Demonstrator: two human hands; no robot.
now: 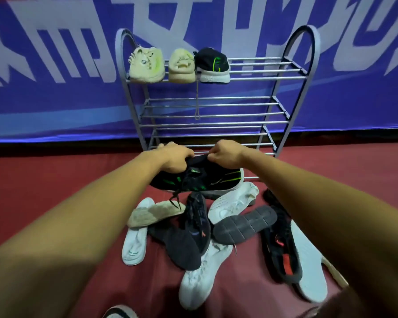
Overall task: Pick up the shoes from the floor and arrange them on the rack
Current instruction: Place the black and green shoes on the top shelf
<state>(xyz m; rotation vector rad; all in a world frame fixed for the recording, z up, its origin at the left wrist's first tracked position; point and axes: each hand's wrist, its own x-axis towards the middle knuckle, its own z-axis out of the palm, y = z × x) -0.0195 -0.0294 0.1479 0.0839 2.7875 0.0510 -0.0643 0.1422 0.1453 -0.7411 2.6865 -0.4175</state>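
Left hand (pixel 177 158) and right hand (pixel 226 154) both pinch the collar of the black shoe (pixel 207 179), fingers curled on the fabric. The shoe hangs low in front of the rack (pixel 305 72), over the pile (pixel 193 237). Its twin (pixel 213 64) is on the rack's top shelf. Best bet: lift it clear, mind the dangling lace (pixel 174 199), and set it beside the twin, heel out, sole flat on the bars.

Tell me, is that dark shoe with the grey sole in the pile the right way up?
Upside down: the grey-soled shoe lies with its grooved sole facing up toward the camera.
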